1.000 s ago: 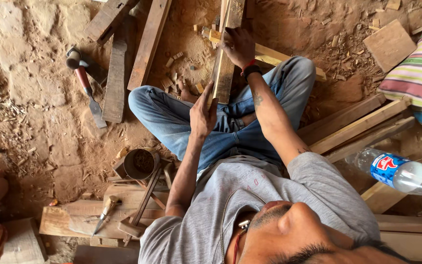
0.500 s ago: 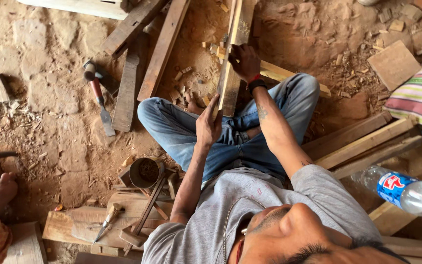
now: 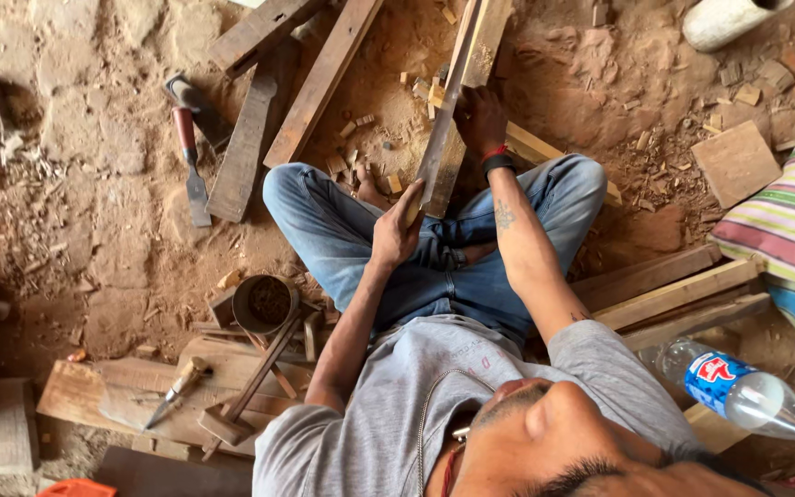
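Seated person, both hands on a long wooden strip (image 3: 457,101), frame centre.
Left hand (image 3: 397,225) grips its lower end; right hand (image 3: 480,120) clasps it higher. Chisel (image 3: 193,166) lies upper left.

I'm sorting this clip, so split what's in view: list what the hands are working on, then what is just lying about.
In hand:
- long wooden piece, tilted over the lap
- left hand, gripping its near end
- right hand, holding it farther up

Lying about:
- chisel with red handle
- wooden mallet
- small round tin
- plastic bottle
- loose planks
- striped cushion
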